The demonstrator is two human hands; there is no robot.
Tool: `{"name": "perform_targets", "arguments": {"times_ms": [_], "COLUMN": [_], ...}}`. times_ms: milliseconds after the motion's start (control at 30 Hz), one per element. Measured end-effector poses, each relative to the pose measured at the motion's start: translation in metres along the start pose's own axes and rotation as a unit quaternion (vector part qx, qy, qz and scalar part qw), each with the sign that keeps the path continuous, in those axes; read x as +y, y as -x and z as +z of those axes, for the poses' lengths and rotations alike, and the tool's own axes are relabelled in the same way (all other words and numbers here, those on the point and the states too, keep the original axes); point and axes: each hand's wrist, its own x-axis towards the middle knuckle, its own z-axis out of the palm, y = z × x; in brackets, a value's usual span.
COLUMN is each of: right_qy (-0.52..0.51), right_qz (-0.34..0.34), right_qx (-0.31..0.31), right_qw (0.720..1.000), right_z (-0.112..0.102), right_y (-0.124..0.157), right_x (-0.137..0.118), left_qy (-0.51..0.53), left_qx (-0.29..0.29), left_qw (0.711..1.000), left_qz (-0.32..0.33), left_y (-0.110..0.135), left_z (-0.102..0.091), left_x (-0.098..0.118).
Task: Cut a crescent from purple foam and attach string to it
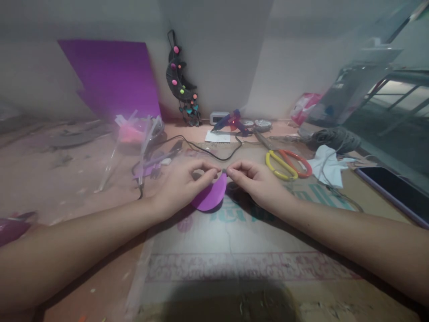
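Observation:
A purple rounded paper piece (212, 197), apparently a curved cutout, hangs between my hands above the printed sheet. My left hand (182, 181) is closed in a pinch, thumb and forefinger at its upper edge. Opposite it, my right hand (259, 181) pinches with thumb and forefinger at the top right corner of the piece. A small dark grey bit (224, 170) shows between the two sets of fingertips; whether it is grey yarn, I cannot tell. My fingers hide part of the purple piece.
Behind stand a blue glue gun (233, 120) with a lit red light, a black crescent ornament (176, 80) and purple sheets (117, 76). To the right lie scissors (281, 165), grey yarn (335, 139), white tissue (328, 165) and a phone (395, 190). Glue sticks (144, 152) lie left.

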Motion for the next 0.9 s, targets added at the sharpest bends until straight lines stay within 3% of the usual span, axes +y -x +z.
{"name": "perform_targets", "arguments": {"times_ms": [300,533,900], "right_qy": [-0.015,0.01,-0.015], "right_qz": [0.007,0.0,0.011], "right_qx": [0.021,0.03,0.016], "right_qw": [1.0,1.0,1.0], "right_z": [-0.0004,-0.001,-0.0009], "right_y": [0.0019,0.0017,0.0008], "right_x": [0.0002,0.0019,0.0028], "left_qy": [-0.046,-0.055,-0.037], "left_qx": [-0.037,-0.047,-0.039], "left_qw": [0.998,0.994,0.995], "left_qz": [0.02,0.085,0.079], "left_y": [0.0035,0.0044,0.0053], "left_z": [0.0025,0.003,0.0021], "left_x": [0.0015,-0.0004,0.0025]}}
